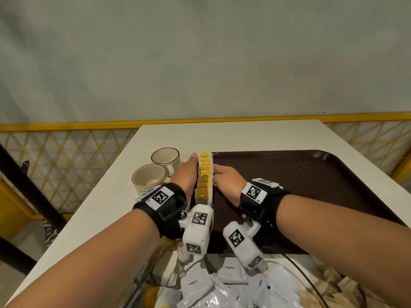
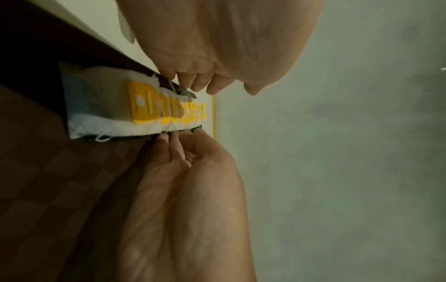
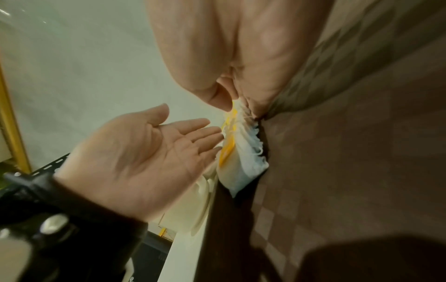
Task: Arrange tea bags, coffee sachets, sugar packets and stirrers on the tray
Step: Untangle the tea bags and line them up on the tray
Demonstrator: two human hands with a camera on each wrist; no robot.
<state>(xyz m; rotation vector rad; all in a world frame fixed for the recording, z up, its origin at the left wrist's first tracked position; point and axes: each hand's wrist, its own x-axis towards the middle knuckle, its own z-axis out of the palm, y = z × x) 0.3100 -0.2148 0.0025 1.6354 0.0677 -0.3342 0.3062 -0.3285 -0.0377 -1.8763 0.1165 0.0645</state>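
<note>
Because the tea bags [image 1: 204, 176] are soft, light paper (they tip easily), push them gently on their sides. They stand in a row along the tray's [image 1: 311, 185] left edge. The left hand [image 1: 185, 174] lies flat against them; the right hand [image 1: 225, 181] touches with bent fingertips, holding nothing.

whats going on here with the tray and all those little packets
A person is lining up a row of white tea bags with yellow tags along the left edge of a dark brown plastic tray. The left hand lies flat against one side of the row; the right hand presses the other. White coffee sachets wait nearby, beside two cream ceramic cups.
</note>
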